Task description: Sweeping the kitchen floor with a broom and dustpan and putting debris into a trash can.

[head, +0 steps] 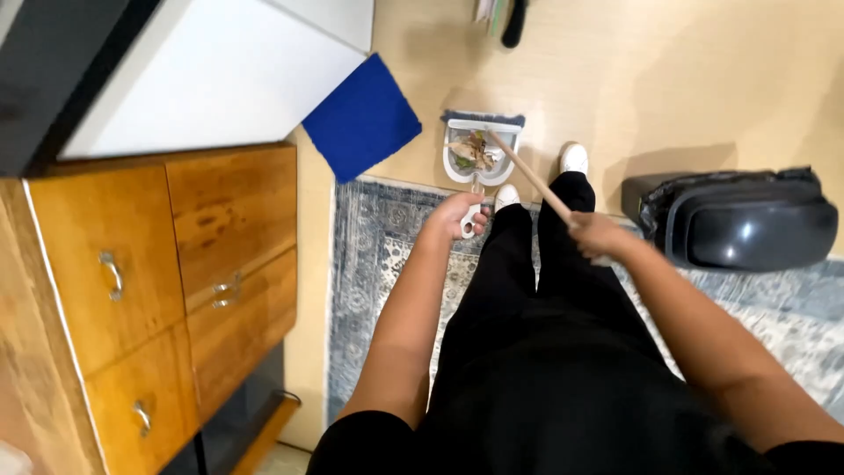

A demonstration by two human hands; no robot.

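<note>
Below the camera, on the pale wooden floor (615, 79) just past the edge of a blue patterned rug (387, 237), a white dustpan (479, 149) stood with its mouth turned away from the person, holding dry leaves and scraps (473, 151). Left hand (462, 215) was closed around the dustpan's upright white handle (473, 222), fingers wrapped tight, likely so the pan stayed braced flat against the floor. Right hand (596, 236) was clamped on a light wooden broom stick (527, 173), which slanted down and across toward the pan; its lower end sat over the debris (the bristle head could not be made out, hidden at the pan or too small to tell). That slant suggested the stick was angled to push litter inward while the other hand kept the pan from sliding. Both feet in white shoes (573, 158) stood just behind the pan, legs in black trousers, close enough to reach without bending far. Nearby: a blue mat (362, 116) lying askew beside a wooden drawer cabinet (176, 281), and a black lidded bin (747, 220) to the right, partly on the rug.
</note>
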